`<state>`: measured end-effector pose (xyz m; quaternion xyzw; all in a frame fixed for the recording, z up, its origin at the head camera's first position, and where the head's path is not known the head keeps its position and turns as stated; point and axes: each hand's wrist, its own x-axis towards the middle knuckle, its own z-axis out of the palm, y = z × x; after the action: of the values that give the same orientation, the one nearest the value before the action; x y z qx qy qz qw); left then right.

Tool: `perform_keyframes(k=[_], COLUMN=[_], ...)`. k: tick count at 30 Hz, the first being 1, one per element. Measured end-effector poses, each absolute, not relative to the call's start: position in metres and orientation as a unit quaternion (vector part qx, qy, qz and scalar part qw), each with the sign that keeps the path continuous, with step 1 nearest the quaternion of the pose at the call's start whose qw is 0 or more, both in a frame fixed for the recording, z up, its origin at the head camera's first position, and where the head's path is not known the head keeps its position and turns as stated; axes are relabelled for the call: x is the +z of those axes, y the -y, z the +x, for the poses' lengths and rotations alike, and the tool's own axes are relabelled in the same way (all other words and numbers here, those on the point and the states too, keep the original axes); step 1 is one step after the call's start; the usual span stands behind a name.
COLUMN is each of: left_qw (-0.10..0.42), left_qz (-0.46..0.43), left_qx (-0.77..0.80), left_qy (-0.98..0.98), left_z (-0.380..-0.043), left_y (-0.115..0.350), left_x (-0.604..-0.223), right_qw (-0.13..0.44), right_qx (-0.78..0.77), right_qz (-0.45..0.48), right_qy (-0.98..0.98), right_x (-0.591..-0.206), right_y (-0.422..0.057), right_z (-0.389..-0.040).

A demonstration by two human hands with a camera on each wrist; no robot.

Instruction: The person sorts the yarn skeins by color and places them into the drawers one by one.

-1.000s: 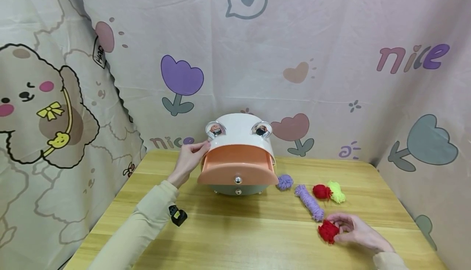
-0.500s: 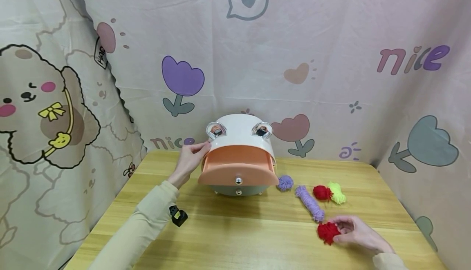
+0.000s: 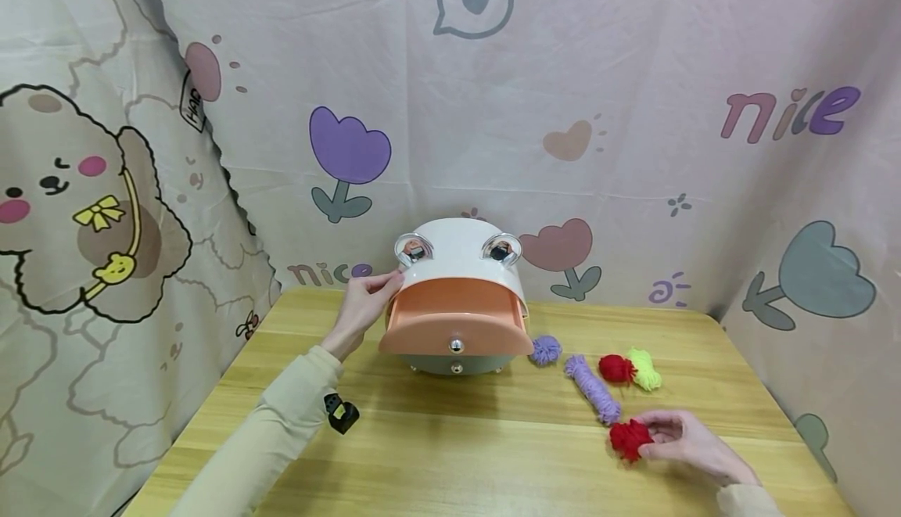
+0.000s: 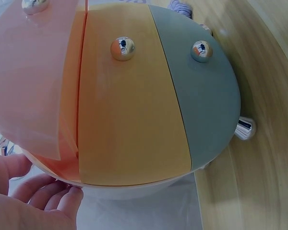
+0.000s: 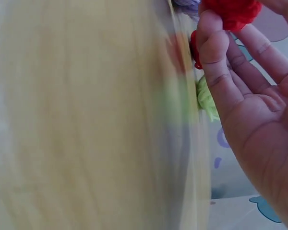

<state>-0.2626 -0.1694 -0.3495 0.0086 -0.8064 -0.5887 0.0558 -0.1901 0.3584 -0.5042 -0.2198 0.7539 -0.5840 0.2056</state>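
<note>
My left hand (image 3: 360, 312) holds the left edge of a small frog-faced drawer cabinet (image 3: 457, 247). Its top salmon drawer (image 3: 418, 335) stands pulled out, with bare inner walls showing. In the left wrist view, the thumb and fingers lie at the shell's edge, beside the yellow drawer front (image 4: 129, 110) and the grey-green one (image 4: 201, 100), both pushed in. On the right, my right hand (image 3: 686, 446) pinches a red yarn ball (image 3: 629, 440) between thumb and fingers, close over the table. The right wrist view cuts off part of this ball (image 5: 233, 13).
A purple yarn skein (image 3: 593, 389) lies just beyond the right hand. Farther back are a second red yarn bundle (image 3: 616, 369), a yellow-green one (image 3: 644, 370) and a purple yarn ball (image 3: 545, 350) beside the cabinet. Printed cloth (image 3: 633, 48) hangs behind the wooden table (image 3: 394, 454).
The right hand has lifted the red yarn ball slightly, turning it a little in the fingers. The left hand and the cabinet have stayed in place.
</note>
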Motion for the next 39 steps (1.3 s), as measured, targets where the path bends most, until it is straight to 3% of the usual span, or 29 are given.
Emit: perform_keyframes(k=[18,39], left_qw=[0.055,0.061], left_qz=[0.012,0.010], left_qx=[-0.587,-0.591], left_qy=[0.808,0.804], left_z=[-0.262,-0.263], left_y=[0.169,0.170], left_x=[-0.349,-0.349], right_qw=[0.147,0.041], right_qx=[-0.615,-0.612], right_qz=[-0.222,-0.138], right_qy=[-0.742,-0.778], right_x=[-0.463,-0.395], right_y=[-0.340,-0.259], right_z=[-0.198,-0.225])
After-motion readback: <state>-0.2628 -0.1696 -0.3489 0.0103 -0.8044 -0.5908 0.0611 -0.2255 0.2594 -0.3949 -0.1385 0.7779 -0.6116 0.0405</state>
